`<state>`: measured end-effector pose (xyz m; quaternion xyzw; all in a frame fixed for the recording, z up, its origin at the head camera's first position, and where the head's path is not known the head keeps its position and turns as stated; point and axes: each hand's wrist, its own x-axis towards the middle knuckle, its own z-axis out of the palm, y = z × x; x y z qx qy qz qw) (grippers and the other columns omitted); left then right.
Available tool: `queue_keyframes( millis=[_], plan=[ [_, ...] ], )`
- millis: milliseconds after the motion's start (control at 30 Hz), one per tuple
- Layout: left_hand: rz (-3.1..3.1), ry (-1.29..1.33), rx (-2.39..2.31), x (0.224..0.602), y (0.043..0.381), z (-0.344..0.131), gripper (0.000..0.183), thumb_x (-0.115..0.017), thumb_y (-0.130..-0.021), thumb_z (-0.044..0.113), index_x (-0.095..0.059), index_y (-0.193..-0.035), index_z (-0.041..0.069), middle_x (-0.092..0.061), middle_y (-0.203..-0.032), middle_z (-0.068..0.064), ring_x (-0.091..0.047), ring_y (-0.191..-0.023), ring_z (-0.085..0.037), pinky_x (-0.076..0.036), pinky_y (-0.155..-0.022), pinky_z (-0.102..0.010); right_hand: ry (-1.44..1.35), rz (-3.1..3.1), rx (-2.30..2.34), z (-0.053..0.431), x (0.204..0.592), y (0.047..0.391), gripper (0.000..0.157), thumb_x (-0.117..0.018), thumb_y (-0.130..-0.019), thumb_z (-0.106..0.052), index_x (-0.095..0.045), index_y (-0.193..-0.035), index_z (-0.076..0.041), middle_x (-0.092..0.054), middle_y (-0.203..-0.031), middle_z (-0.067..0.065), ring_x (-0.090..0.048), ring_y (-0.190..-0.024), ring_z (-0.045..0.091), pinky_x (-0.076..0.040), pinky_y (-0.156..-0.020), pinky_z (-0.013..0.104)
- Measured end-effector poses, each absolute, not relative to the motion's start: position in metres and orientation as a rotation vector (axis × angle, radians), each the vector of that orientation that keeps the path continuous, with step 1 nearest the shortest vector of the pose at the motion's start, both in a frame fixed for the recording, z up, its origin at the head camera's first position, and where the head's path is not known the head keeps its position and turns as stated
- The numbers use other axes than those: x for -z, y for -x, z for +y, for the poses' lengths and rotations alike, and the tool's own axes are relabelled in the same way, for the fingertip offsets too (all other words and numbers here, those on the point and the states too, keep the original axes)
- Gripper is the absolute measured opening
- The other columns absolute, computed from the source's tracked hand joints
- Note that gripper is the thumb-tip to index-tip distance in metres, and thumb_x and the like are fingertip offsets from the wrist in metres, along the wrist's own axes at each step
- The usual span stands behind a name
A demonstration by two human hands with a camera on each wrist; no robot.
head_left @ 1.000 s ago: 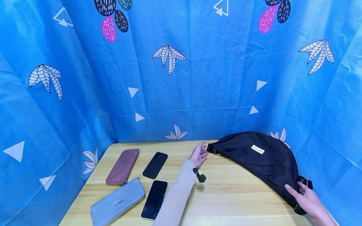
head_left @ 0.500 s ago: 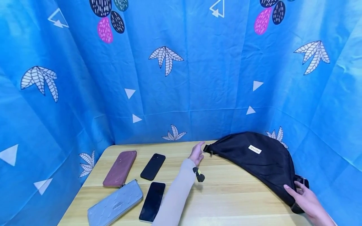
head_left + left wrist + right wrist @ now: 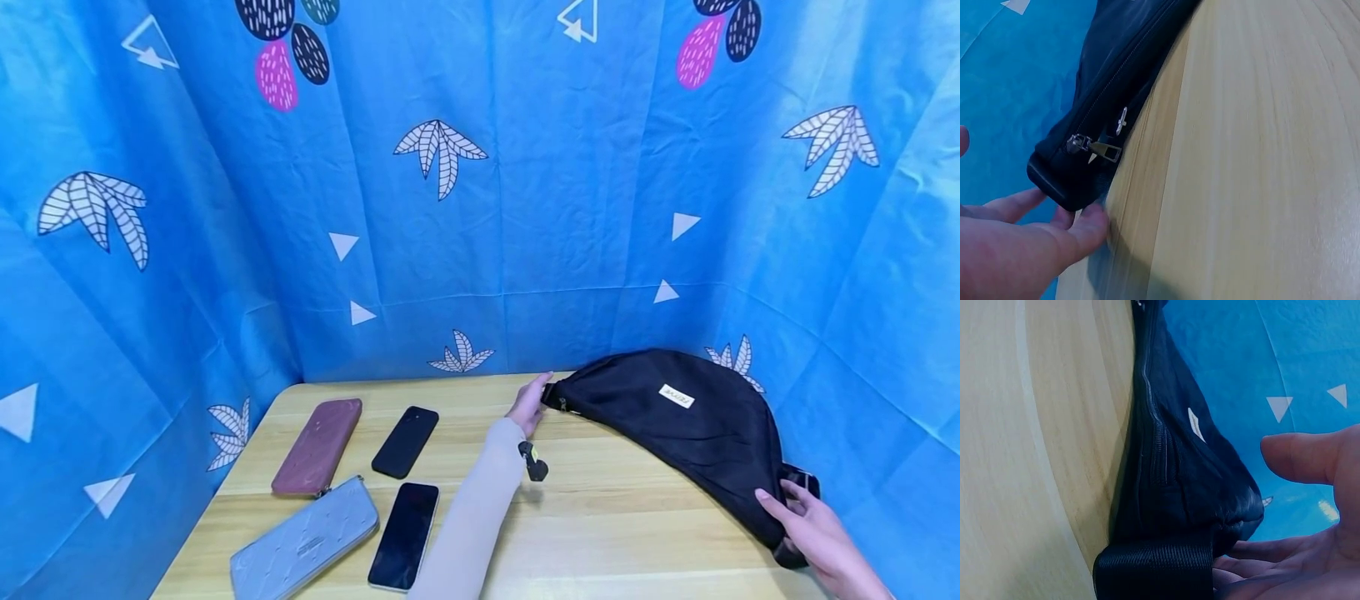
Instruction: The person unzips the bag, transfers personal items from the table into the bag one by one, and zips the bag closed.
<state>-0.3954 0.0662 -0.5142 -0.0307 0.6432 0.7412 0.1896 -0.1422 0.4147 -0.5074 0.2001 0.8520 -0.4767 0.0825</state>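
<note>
A black waist bag [image 3: 675, 433] with a small white label lies at the right back of the table, its curved side toward the curtain. My left hand [image 3: 529, 405] is at the bag's left end, fingertips right at the black end piece [image 3: 1060, 187] beside a metal zipper pull [image 3: 1105, 151]. At the other end is my right hand [image 3: 821, 533]. In the right wrist view its thumb [image 3: 1304, 456] stands apart from the bag, while the fingers reach behind the wide black strap [image 3: 1154, 565], their tips partly hidden.
On the left of the wooden table [image 3: 600, 533] lie a dusky pink wallet [image 3: 318, 446], a light blue wallet [image 3: 307, 542], a black phone [image 3: 405, 442] and a phone with a dark screen [image 3: 403, 536]. A blue patterned curtain [image 3: 570, 208] surrounds the table. My left forearm passes beside the dark-screened phone.
My left hand's fingers have moved in closer to the end of the bag. My right hand stays at the strap end. The head view has shifted slightly.
</note>
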Motion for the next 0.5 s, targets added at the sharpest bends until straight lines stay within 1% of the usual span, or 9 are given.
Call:
queue_keyframes(
  millis=[100, 133, 200, 267, 333, 400, 467, 500],
  plan=[
    [1.775, 0.118, -2.102, 0.517, 0.394, 0.062, 0.056, -0.055, -0.103, 0.044, -0.052, -0.152, 0.016, -0.04, -0.16, -0.021, -0.048, -0.137, -0.039, -0.034, -0.125, -0.053, -0.602, 2.526, 1.454, 0.415, 0.508, 0.142, 0.091, -0.041, -0.109, -0.048, 0.005, -0.158, 0.014, -0.035, -0.138, 0.043, -0.043, -0.058, 0.008, -0.044, -0.064, 0.027],
    [1.772, 0.115, -2.098, 0.518, 0.393, 0.06, 0.057, -0.054, -0.104, 0.044, -0.051, -0.153, 0.015, -0.033, -0.166, -0.02, -0.045, -0.141, -0.04, -0.034, -0.125, -0.054, -0.602, 2.514, 1.46, 0.415, 0.508, 0.141, 0.091, -0.04, -0.11, -0.049, 0.006, -0.158, 0.014, -0.031, -0.141, 0.045, -0.043, -0.058, 0.008, -0.044, -0.065, 0.026],
    [1.764, 0.128, -2.108, 0.52, 0.392, 0.057, 0.058, -0.056, -0.103, 0.043, -0.051, -0.152, 0.013, -0.037, -0.163, -0.019, -0.05, -0.133, -0.039, -0.041, -0.12, -0.05, -0.604, 2.485, 1.481, 0.416, 0.508, 0.141, 0.09, -0.04, -0.11, -0.048, 0.008, -0.158, 0.012, -0.023, -0.148, 0.047, -0.042, -0.058, 0.007, -0.044, -0.066, 0.026],
    [1.766, 0.136, -2.112, 0.521, 0.39, 0.054, 0.058, -0.058, -0.102, 0.044, -0.053, -0.15, 0.013, -0.047, -0.154, -0.019, -0.054, -0.119, -0.033, -0.047, -0.109, -0.045, -0.605, 2.453, 1.504, 0.418, 0.508, 0.141, 0.089, -0.039, -0.11, -0.047, 0.011, -0.158, 0.011, -0.014, -0.154, 0.049, -0.041, -0.058, 0.006, -0.044, -0.067, 0.025],
    [1.773, 0.145, -2.112, 0.521, 0.388, 0.052, 0.057, -0.06, -0.1, 0.044, -0.055, -0.148, 0.012, -0.056, -0.141, -0.018, -0.054, -0.106, -0.027, -0.049, -0.098, -0.038, -0.607, 2.425, 1.529, 0.419, 0.508, 0.141, 0.088, -0.039, -0.111, -0.044, 0.012, -0.158, 0.009, -0.005, -0.157, 0.05, -0.04, -0.057, 0.006, -0.044, -0.068, 0.024],
    [1.777, 0.152, -2.108, 0.521, 0.387, 0.051, 0.057, -0.061, -0.1, 0.045, -0.056, -0.145, 0.011, -0.061, -0.129, -0.016, -0.053, -0.099, -0.023, -0.047, -0.089, -0.034, -0.612, 2.416, 1.555, 0.42, 0.508, 0.141, 0.084, -0.039, -0.111, -0.04, 0.011, -0.159, 0.008, -0.004, -0.157, 0.05, -0.04, -0.057, 0.006, -0.045, -0.068, 0.024],
    [1.781, 0.159, -2.102, 0.52, 0.385, 0.049, 0.057, -0.062, -0.099, 0.045, -0.056, -0.144, 0.011, -0.063, -0.122, -0.014, -0.053, -0.097, -0.021, -0.046, -0.084, -0.031, -0.613, 2.427, 1.556, 0.421, 0.509, 0.141, 0.082, -0.04, -0.111, -0.036, 0.009, -0.159, 0.009, -0.007, -0.158, 0.048, -0.043, -0.064, 0.001, -0.047, -0.069, 0.024],
    [1.781, 0.159, -2.102, 0.52, 0.384, 0.048, 0.058, -0.062, -0.099, 0.045, -0.056, -0.145, 0.01, -0.062, -0.12, -0.013, -0.052, -0.096, -0.021, -0.045, -0.082, -0.03, -0.607, 2.426, 1.561, 0.421, 0.51, 0.141, 0.081, -0.04, -0.111, -0.034, 0.008, -0.159, 0.01, -0.006, -0.158, 0.049, -0.051, -0.073, 0.006, -0.048, -0.071, 0.024]
  ],
)
